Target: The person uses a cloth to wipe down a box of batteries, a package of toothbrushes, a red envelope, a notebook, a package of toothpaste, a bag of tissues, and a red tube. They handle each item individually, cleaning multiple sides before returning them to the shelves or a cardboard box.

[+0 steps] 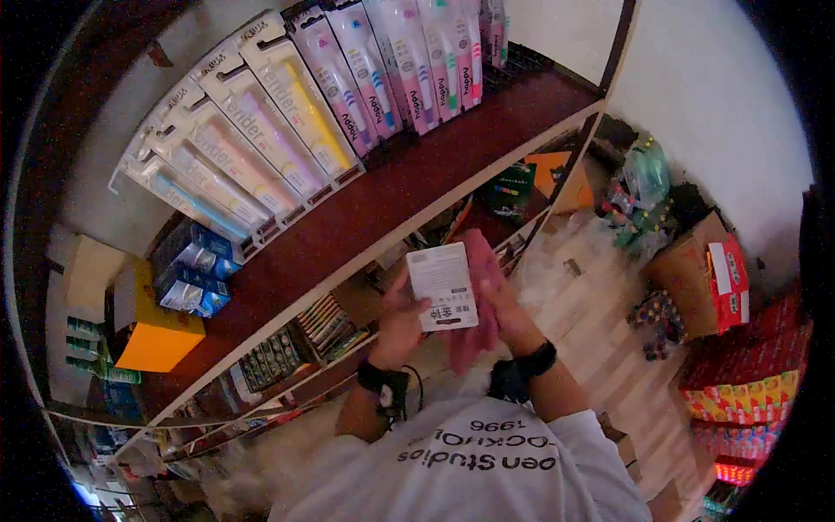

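My left hand (400, 326) grips a white card package (442, 278) by its left side, thumb on the face. Printed text and a hanging slot show on the card, which faces up toward me. My right hand (511, 315) is closed on a pink cloth (480, 259), which lies along the card's right edge and drapes below it. Part of the right fingers is hidden by the cloth. Both hands are in front of my shirt, near the front of the shelf unit.
Packaged toothbrushes (278, 130) stand in rows on the dark red shelf (348, 217), beside blue boxes (196, 270) and a yellow box (161, 326). Lower shelves hold more packs (326, 324). A cardboard box (687, 274), plastic bags (644, 178) and stacked colourful goods (744, 400) are on the right.
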Motion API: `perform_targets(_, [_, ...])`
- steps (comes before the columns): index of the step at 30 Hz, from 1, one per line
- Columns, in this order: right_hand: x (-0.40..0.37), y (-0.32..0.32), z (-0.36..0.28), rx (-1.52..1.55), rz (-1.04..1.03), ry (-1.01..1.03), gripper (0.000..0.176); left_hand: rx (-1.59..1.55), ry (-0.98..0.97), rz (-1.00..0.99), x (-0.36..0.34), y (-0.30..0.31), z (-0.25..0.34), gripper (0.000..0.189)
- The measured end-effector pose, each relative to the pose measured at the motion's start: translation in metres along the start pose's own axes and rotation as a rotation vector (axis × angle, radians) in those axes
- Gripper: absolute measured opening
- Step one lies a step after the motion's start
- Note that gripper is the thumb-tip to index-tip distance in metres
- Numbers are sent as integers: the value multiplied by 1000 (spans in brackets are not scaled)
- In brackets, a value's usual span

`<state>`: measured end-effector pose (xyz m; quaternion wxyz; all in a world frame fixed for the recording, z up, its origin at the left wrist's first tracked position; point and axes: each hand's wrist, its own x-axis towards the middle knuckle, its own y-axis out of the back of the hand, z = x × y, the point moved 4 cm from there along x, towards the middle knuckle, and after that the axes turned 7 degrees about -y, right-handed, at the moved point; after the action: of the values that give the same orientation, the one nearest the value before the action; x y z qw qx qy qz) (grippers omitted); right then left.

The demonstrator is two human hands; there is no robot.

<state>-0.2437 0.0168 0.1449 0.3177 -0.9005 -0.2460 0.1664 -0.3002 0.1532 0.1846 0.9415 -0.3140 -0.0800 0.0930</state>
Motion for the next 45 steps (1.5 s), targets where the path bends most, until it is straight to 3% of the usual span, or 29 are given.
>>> perform_targets(1, [-2,-4,3,-216,-21,55,46,146,-10,-12,2,1,-4,61])
perform_targets(5, [-15,-45,-24,-449,-86,193,54,445,-12,3,-3,8,-17,59])
perform_targets(7, [-31,-55,-17,-337,265,-180,48,310,-59,-99,-6,-15,-9,57])
perform_targets(8, [-30,-57,-15,-342,262,-176,48,307,-66,-99,-8,-8,-17,57])
perform_targets(10, [-30,-80,-25,-703,-178,365,39,74,-54,-128,-9,11,-39,56])
perform_targets(14, [-25,-73,-36,-784,-184,335,37,-14,125,-42,-9,26,-34,58])
perform_targets(16, [-20,-51,-32,-909,332,443,31,-198,338,-29,-14,25,-34,65])
perform_targets(17, [-20,-57,-35,-909,330,441,31,-198,338,-27,-13,26,-37,65])
perform_targets(19, [-22,-87,-46,-1165,203,723,35,-58,208,50,-9,32,-46,65])
perform_targets(20, [-22,-88,-41,-1166,204,723,35,-58,209,49,-10,26,-44,65])
perform_targets(22, [-15,-84,-25,-1428,309,475,39,122,165,201,-13,20,-33,66])
perform_targets(26, [-13,-84,-19,-1288,240,259,45,142,146,177,-3,24,-20,69])
perform_targets(28, [-20,-90,-15,-864,-30,329,44,-89,134,6,4,-1,6,72])
perform_targets(32, [-12,-65,1,-1089,-90,455,41,-118,150,6,8,13,0,72])
perform_targets(34, [-9,-62,-13,-878,-81,208,38,-39,159,29,8,11,2,69])
perform_targets(35, [-9,-66,-20,-877,-74,212,38,29,160,57,8,11,2,68])
perform_targets(37, [-16,-73,-36,-1146,196,474,39,65,143,65,8,44,-29,63])
perform_targets(38, [-13,-73,-34,-1150,199,467,39,104,118,74,8,47,-34,59])
perform_targets(40, [-8,-85,-24,-1631,132,808,40,-49,127,57,6,36,-53,57])
perform_targets(42, [1,-78,-19,-1502,196,819,42,-194,126,52,1,37,-64,55])
perform_targets(44, [9,-71,-14,-1372,250,838,44,224,71,-68,-1,58,-79,56])
perform_targets(45, [10,-65,-11,-1263,324,790,47,227,72,-62,-1,65,-84,56])
